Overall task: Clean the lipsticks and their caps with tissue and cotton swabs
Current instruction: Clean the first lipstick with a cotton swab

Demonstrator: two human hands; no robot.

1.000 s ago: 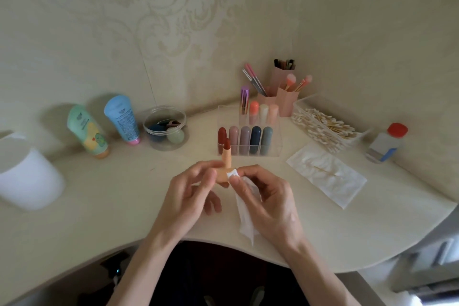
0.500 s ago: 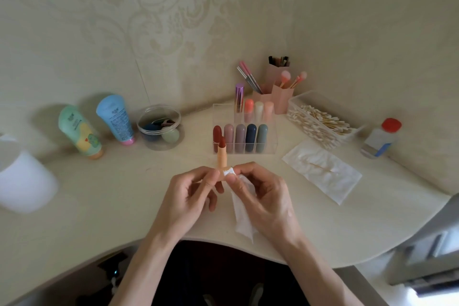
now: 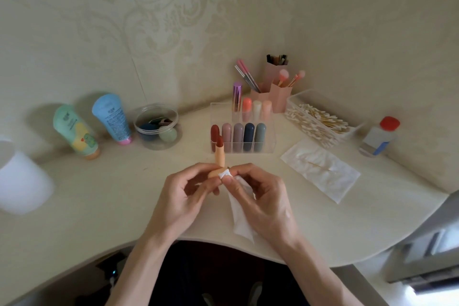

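Note:
An uncapped lipstick (image 3: 220,155) with a peach tube and dark red tip stands upright above the desk's front middle. My left hand (image 3: 182,196) pinches its base. My right hand (image 3: 263,199) pinches a white tissue (image 3: 239,216) and presses a folded corner of it against the tube's base; the rest of the tissue hangs down below the hand. Behind them a clear acrylic organizer (image 3: 269,143) holds several capped lipsticks (image 3: 238,135). A clear box of cotton swabs (image 3: 318,122) stands at the back right.
A flat tissue (image 3: 320,171) lies right of my hands, with a red-capped bottle (image 3: 378,135) beyond it. Pink brush holders (image 3: 278,92) stand in the corner. Two tubes (image 3: 74,131), a clear round jar (image 3: 157,126) and a white container (image 3: 22,181) occupy the left side.
Both hands have kept hold of the lipstick and tissue. The tissue corner has slid down the tube to its base, and the view has shifted slightly.

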